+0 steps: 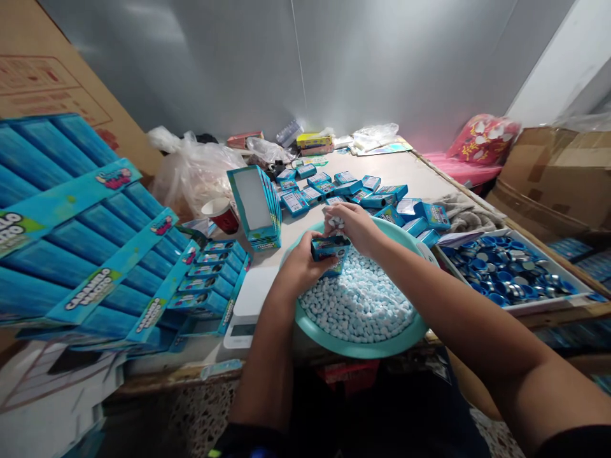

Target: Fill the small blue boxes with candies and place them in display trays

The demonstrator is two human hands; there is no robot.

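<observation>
Left hand (305,264) gripped small blue printed cardboard box (330,247) over round turquoise plastic basin (359,350) of pale blue-white pellets (358,302), presumably to catch strays; right hand (352,222), curled closed, held pellets just above box.

Teal bowl (359,350), white-and-pale-blue candies (358,305)

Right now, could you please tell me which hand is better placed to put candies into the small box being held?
Probably the right hand: its grip has some candies close to the box, while the left hand is occupied holding that box over the basin.
</observation>
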